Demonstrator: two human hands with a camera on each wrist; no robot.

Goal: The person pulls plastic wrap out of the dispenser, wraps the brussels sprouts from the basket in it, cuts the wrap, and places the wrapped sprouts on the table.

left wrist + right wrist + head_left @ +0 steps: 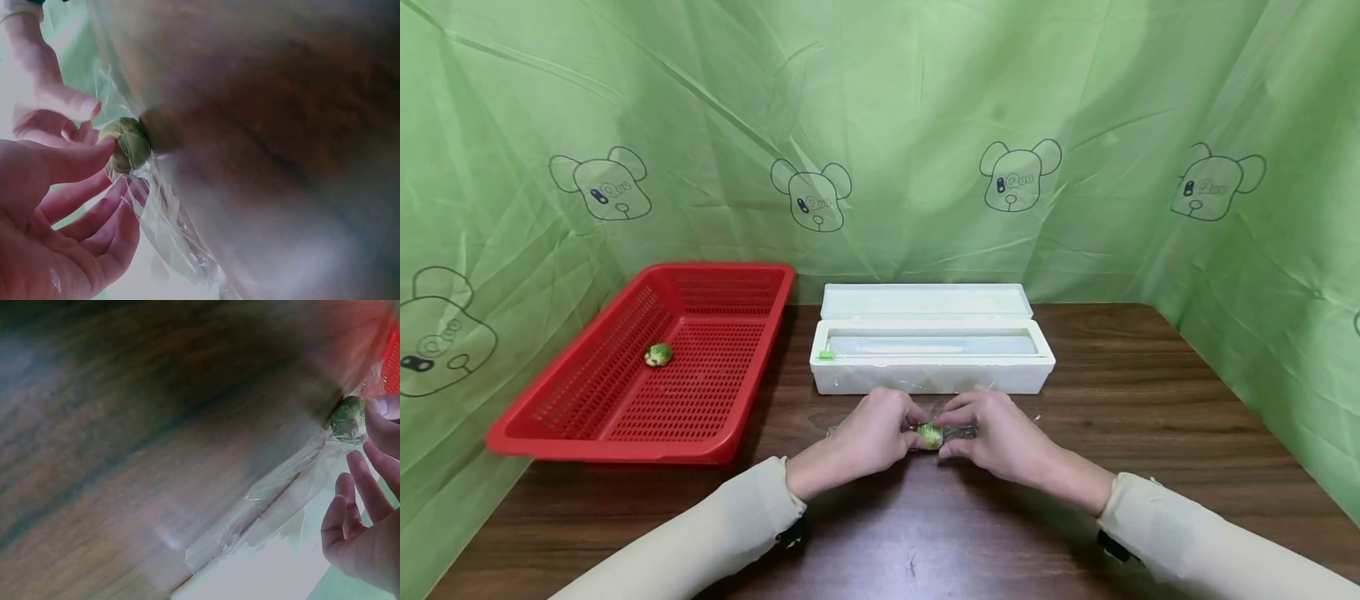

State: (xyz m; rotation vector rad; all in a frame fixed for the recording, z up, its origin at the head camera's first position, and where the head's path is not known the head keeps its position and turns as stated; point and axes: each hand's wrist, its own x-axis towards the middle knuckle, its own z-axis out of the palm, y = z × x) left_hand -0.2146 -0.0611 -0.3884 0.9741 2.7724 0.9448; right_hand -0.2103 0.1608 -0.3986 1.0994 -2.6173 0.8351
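Observation:
A Brussels sprout (pixel 930 435) with clear cling film (pixel 164 215) around it is between both hands, low over the table just in front of a white box. My left hand (pixel 880 432) pinches the sprout, its thumb on the leaves in the left wrist view and the other fingers behind the film. From the other side, my right hand (pixel 1000 435) has thumb and fingers bent about the film beside the sprout. Loose film (pixel 250 515) trails away along the table in the right wrist view. How firmly the right fingertips grip is hard to see.
The white cling film box (pixel 932 379) stands behind the hands, lid up, with a roll inside and a small green slider (pixel 827 355) at its left. A red perforated basket (pixel 625 451) on the left holds another Brussels sprout (pixel 658 355). Green cloth (pixel 917 100) encloses the table.

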